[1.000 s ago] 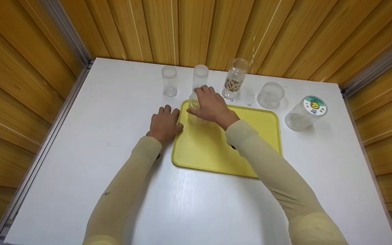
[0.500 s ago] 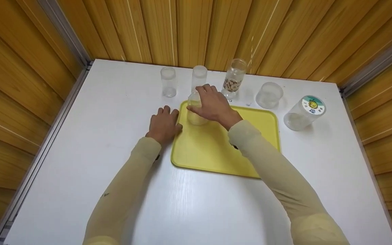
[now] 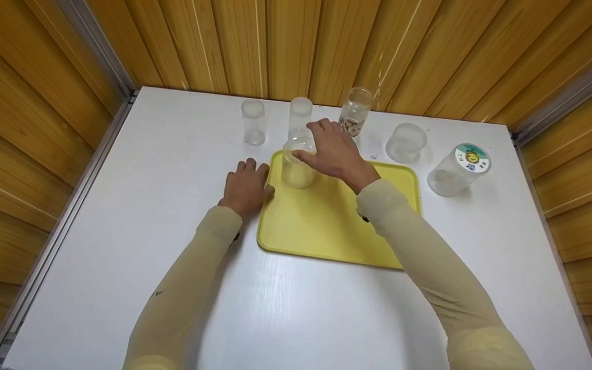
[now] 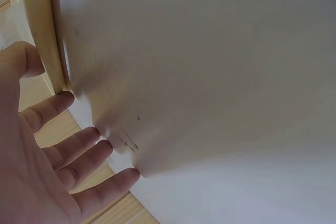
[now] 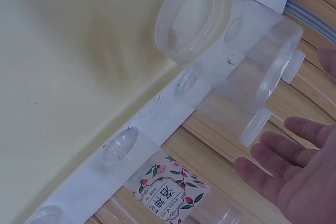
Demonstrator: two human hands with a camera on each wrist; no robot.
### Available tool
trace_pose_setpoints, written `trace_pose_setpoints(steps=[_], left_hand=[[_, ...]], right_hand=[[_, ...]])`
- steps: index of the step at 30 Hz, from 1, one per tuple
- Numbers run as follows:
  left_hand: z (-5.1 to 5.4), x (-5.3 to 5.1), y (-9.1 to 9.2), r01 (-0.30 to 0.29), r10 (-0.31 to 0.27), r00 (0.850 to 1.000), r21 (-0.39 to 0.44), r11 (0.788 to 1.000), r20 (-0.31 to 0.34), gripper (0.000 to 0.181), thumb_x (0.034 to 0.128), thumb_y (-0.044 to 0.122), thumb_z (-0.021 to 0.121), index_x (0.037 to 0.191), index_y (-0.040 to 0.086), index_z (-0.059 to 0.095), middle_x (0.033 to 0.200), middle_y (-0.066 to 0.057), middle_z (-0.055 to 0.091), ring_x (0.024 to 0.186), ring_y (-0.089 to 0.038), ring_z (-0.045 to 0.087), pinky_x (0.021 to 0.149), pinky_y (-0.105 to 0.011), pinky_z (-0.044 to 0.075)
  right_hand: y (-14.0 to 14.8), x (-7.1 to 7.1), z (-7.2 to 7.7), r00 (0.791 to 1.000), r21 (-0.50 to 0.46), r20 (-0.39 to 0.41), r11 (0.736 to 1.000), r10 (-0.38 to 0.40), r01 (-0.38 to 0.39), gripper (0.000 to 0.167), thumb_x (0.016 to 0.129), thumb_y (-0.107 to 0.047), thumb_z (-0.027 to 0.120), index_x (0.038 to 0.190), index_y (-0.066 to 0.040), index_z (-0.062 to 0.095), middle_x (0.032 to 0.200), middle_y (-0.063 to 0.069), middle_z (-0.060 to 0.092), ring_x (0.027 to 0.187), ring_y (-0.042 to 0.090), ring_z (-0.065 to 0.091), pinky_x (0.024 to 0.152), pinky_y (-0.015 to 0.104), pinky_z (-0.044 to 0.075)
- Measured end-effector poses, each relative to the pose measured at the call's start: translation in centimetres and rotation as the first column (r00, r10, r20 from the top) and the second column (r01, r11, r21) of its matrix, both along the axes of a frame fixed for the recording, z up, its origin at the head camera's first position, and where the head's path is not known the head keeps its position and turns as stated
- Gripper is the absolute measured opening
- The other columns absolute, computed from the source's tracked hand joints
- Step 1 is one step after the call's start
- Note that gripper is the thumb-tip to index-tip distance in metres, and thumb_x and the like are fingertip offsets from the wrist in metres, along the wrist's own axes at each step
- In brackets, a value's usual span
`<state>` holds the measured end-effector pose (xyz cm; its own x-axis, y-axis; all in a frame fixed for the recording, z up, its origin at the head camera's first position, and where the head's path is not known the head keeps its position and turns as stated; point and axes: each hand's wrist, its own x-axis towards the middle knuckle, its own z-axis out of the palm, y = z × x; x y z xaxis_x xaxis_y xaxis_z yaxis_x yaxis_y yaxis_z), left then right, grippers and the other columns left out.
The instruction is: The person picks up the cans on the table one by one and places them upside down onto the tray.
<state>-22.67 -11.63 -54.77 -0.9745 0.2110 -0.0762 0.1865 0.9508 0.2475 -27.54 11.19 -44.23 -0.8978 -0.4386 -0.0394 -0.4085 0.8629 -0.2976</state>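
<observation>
A clear plastic jar [image 3: 297,174] stands upright at the far left corner of the yellow tray [image 3: 321,231]. My right hand [image 3: 338,153] is spread beside the jar's top right side. In the right wrist view, its fingers [image 5: 294,156] are apart from the jar [image 5: 197,22] and hold nothing. At the tray's left side lies my left hand [image 3: 246,187], fingers extended. The left wrist view has its thumb [image 4: 31,59] against the tray's rim [image 4: 42,24] and its fingertips on the white tabletop.
Behind the tray stand two narrow clear containers [image 3: 254,123] and a clear bottle with a floral label [image 5: 168,190]. A short frosted tub [image 3: 407,145] and a jar with a green-and-white lid [image 3: 460,169] stand to the right. Wood-look walls [image 3: 296,46] border the table.
My right hand has let go of the jar's top and moved slightly right and away, its fingers opening. The jar stays on the tray. My left hand keeps its place.
</observation>
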Motion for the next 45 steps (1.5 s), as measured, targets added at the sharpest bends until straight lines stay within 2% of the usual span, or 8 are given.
trace_pose_setpoints(steps=[11,18,23,29,35,45], left_hand=[[0.1,0.1,-0.1,-0.003,0.003,1.000,-0.002,1.000,0.014,0.050,0.0992,0.035,0.059,0.142,0.009,0.060,0.130,-0.019,0.054,0.119,-0.038,0.050,0.089,-0.058,0.052],[0.3,0.2,-0.1,0.007,-0.007,1.000,-0.014,1.000,0.009,0.050,0.0996,0.035,0.058,0.142,0.009,0.060,0.130,-0.019,0.054,0.118,-0.038,0.051,0.089,-0.058,0.052],[0.2,0.0,-0.2,0.009,-0.009,1.000,-0.015,1.000,0.018,0.051,0.0991,0.034,0.057,0.144,0.009,0.059,0.130,-0.018,0.053,0.117,-0.038,0.050,0.088,-0.058,0.052],[0.1,-0.1,-0.2,0.009,-0.009,0.999,-0.007,1.000,0.032,0.054,0.0980,0.035,0.057,0.145,0.009,0.058,0.130,-0.018,0.053,0.117,-0.038,0.049,0.089,-0.058,0.051],[0.0,-0.1,-0.2,0.012,-0.012,1.000,0.002,1.000,0.024,0.053,0.0973,0.034,0.057,0.144,0.009,0.059,0.129,-0.019,0.053,0.117,-0.038,0.049,0.089,-0.059,0.051],[0.1,0.1,-0.2,0.014,-0.014,1.000,0.001,1.000,0.023,0.053,0.0979,0.035,0.057,0.144,0.009,0.058,0.129,-0.019,0.053,0.117,-0.039,0.049,0.089,-0.059,0.051]], right_hand=[[2.6,0.4,0.5,0.999,-0.051,-0.046,0.999,-0.006,0.003,0.077,0.103,-0.057,0.062,0.152,0.001,0.048,0.149,0.021,0.050,0.139,0.037,0.046,0.110,0.055,0.044],[5.3,0.6,1.4,0.997,-0.056,-0.045,0.997,-0.060,0.057,0.073,0.102,-0.051,0.064,0.152,0.000,0.048,0.154,0.022,0.046,0.138,0.042,0.045,0.108,0.061,0.043],[7.4,0.6,1.9,0.994,-0.033,-0.047,0.995,-0.095,0.094,0.074,0.103,-0.047,0.066,0.156,0.000,0.045,0.158,0.023,0.043,0.141,0.044,0.043,0.108,0.063,0.042],[9.7,0.6,2.3,0.991,0.003,-0.046,0.992,-0.122,0.123,0.069,0.104,-0.043,0.065,0.151,0.005,0.048,0.151,0.027,0.047,0.139,0.046,0.043,0.108,0.063,0.042],[11.9,0.4,2.7,0.987,0.055,-0.036,0.986,-0.158,0.160,0.068,0.105,-0.040,0.061,0.152,0.006,0.046,0.154,0.030,0.043,0.142,0.049,0.039,0.110,0.067,0.038],[15.6,-0.1,2.3,0.976,0.068,0.011,0.974,-0.218,0.216,0.066,0.106,-0.036,0.060,0.151,0.010,0.045,0.151,0.034,0.042,0.138,0.052,0.040,0.109,0.068,0.038]])
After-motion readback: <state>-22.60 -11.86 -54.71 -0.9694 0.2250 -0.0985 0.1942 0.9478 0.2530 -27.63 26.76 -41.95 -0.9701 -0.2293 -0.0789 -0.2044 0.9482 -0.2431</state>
